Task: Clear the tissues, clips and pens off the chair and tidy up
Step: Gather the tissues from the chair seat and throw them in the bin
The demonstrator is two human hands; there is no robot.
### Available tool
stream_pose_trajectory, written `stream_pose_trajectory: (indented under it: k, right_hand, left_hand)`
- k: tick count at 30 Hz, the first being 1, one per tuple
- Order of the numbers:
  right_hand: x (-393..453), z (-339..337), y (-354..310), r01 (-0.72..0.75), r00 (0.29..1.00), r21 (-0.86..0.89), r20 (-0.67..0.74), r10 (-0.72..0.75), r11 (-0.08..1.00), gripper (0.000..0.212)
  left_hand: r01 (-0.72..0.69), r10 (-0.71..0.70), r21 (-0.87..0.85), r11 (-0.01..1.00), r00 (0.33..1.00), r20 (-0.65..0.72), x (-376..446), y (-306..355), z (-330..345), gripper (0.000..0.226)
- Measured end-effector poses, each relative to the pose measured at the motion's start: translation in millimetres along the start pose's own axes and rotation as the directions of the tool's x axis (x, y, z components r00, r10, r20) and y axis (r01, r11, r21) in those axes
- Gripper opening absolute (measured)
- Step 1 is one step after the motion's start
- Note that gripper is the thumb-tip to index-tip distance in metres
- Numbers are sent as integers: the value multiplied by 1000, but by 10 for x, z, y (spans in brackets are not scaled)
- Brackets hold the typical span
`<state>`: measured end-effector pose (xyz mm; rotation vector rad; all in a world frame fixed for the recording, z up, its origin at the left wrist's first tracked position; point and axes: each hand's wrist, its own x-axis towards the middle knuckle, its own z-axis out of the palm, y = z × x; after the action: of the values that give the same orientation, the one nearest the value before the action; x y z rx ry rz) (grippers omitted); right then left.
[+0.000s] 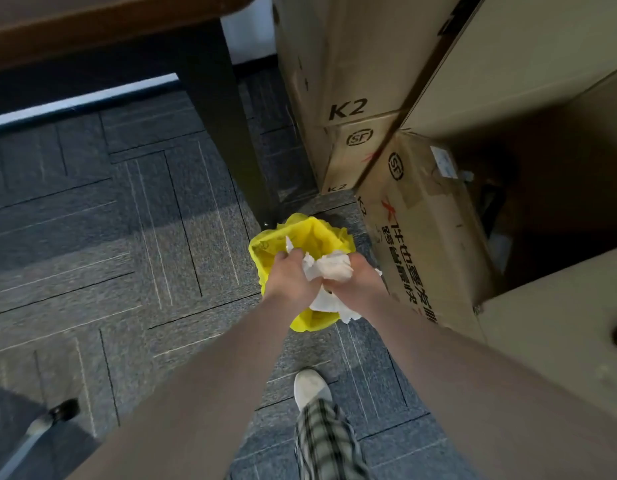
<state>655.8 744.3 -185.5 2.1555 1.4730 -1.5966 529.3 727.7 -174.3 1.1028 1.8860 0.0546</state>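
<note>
1. Head view: a person stands over a yellow-lined bin [302, 268] on grey carpet [127, 237], both arms reaching straight down to it.
2. The left hand [291, 277] and right hand [357, 284] are pressed together and clamped on a crumpled wad of white tissues [329, 270], held directly above the bin's open mouth.
3. A loose tail of tissue hangs below the hands, over the bin's near rim (it could slip outside).
4. Just right of the bin stand stacked cardboard boxes [421, 237]; a dark table leg [227, 133] rises just beyond it, and a white shoe [312, 388] sits on the near side.
5. The step in hand appears to be dropping the tissues; done well, the hands would go lower into the liner before parting, so the whole wad falls inside.
6. Clips, pens and the chair seat are not visible here.
</note>
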Motion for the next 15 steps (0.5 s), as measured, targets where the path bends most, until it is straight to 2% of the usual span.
stream_pose_trajectory:
  k: [2, 8, 12, 15]
  right_hand:
    - [32, -5, -1, 25, 1000, 17, 3, -25, 1000, 54]
    - [58, 12, 36, 43, 998, 0, 36, -43, 999, 73]
    - [23, 31, 39, 89, 993, -90, 84, -82, 992, 59]
    - [-47, 46, -31, 124, 988, -188, 109, -105, 974, 61]
  left_hand:
    - [15, -15, -40, 999, 1000, 7, 59, 1, 24, 47]
    - [5, -1, -57, 998, 998, 66, 125, -59, 29, 80]
    - [-9, 3, 49, 999, 992, 126, 107, -159, -10, 86]
    - [-24, 0, 136, 990, 984, 176, 65, -242, -85, 94]
